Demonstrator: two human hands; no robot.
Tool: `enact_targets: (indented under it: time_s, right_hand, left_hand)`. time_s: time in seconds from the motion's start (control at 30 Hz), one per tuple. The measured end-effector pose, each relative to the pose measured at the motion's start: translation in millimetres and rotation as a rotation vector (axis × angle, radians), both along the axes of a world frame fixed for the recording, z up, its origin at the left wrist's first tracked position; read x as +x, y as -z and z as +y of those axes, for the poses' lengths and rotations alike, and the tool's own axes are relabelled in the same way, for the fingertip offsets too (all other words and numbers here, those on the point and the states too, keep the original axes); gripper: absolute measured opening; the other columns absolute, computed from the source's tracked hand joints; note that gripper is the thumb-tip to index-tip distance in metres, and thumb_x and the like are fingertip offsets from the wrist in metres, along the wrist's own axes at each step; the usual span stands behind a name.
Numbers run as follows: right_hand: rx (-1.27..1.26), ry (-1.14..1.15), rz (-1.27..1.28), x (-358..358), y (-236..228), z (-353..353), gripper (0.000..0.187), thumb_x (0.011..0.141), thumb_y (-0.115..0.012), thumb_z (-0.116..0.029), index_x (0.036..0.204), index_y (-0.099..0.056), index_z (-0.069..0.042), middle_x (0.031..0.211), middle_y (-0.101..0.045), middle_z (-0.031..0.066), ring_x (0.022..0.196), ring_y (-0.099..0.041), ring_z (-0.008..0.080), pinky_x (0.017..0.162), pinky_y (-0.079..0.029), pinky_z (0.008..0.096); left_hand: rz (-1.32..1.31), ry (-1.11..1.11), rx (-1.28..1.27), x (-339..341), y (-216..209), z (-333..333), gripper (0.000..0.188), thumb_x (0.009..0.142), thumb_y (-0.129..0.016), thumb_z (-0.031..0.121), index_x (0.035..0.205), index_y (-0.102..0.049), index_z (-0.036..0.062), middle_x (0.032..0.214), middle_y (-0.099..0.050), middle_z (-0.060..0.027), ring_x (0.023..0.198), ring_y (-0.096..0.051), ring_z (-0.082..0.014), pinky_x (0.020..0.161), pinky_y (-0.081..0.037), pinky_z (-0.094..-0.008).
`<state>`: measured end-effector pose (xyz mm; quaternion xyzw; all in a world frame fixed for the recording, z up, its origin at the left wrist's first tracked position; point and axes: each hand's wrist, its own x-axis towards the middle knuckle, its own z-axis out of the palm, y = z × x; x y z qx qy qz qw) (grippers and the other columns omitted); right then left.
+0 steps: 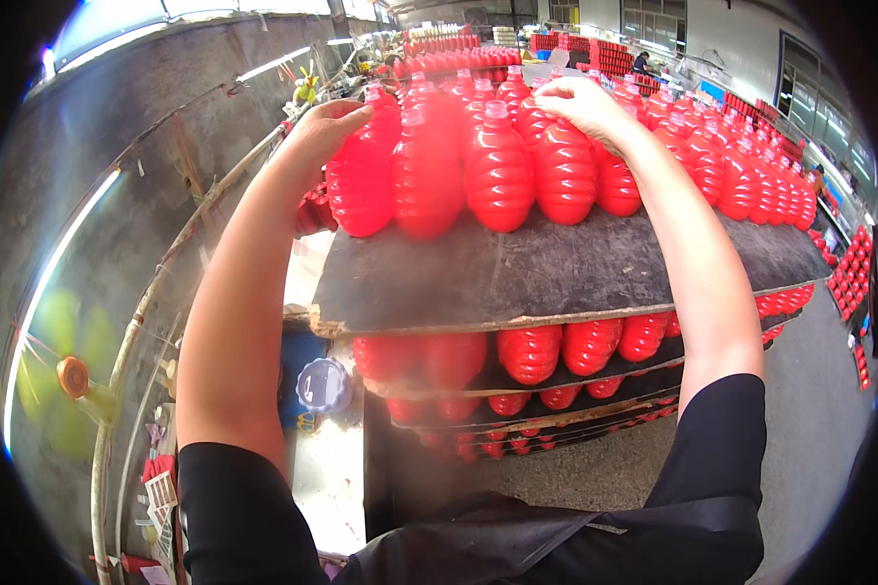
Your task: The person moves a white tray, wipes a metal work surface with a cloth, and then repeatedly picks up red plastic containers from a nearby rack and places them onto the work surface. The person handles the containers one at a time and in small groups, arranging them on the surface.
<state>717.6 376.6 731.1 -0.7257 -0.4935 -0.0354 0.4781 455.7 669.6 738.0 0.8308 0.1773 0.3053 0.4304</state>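
Rows of glossy red ribbed bottles with short pale necks stand upright on a dark board. At the left end of the front row, my left hand (337, 124) is closed at the top of a red bottle (361, 190), its fingers pinched about the neck. My right hand (587, 107) reaches over another front-row red bottle (566, 174), fingers curled together at its top and partly hiding the neck. Between them stands a red bottle (499, 175) that neither hand touches. A blurred patch covers part of the bottles left of centre.
The dark board (556, 268) tops a stack of boards with more red bottles (530, 353) between them. A lilac lidded container (324, 386) sits below left. Along the left wall are a pole (146, 292) and a green fan (72, 377). People work far behind on the right.
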Motion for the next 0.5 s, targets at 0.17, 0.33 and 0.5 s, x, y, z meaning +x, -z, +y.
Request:
enact_targets:
  time_s: [0.17, 0.33, 0.5]
  right_hand:
    - [0.186, 0.073, 0.093, -3, 3, 24, 0.027, 0.091, -0.071, -0.018, 0.113, -0.070, -0.003, 0.095, -0.071, 0.0052, 0.072, -0.062, 0.0079, 0.058, -0.050, 0.0230]
    - [0.088, 0.055, -0.014, -33, -13, 28, 0.031, 0.093, -0.070, -0.025, 0.114, -0.070, -0.003, 0.080, -0.066, 0.0016, 0.060, -0.055, 0.0052, 0.043, -0.043, 0.0233]
    - [-0.295, 0.070, -0.333, -56, -17, 54, 0.044, 0.089, -0.068, -0.046, 0.102, -0.074, -0.004, 0.077, -0.068, 0.0101, 0.062, -0.062, 0.0163, 0.055, -0.050, 0.0341]
  left_hand:
    - [-0.352, -0.050, -0.104, 39, 15, 21, 0.037, 0.084, -0.079, 0.021, 0.117, -0.071, 0.0065, 0.090, -0.071, -0.0047, 0.073, -0.064, -0.0132, 0.067, -0.053, -0.0289]
    - [-0.164, -0.216, 0.318, 16, -17, -16, 0.042, 0.086, -0.074, 0.037, 0.110, -0.073, 0.0021, 0.088, -0.072, -0.0094, 0.066, -0.064, -0.0148, 0.062, -0.055, -0.0325]
    - [0.304, -0.068, 0.708, 38, -23, -62, 0.054, 0.087, -0.066, 0.053, 0.108, -0.073, 0.0038, 0.099, -0.073, -0.0157, 0.087, -0.071, -0.0281, 0.082, -0.056, -0.0403]
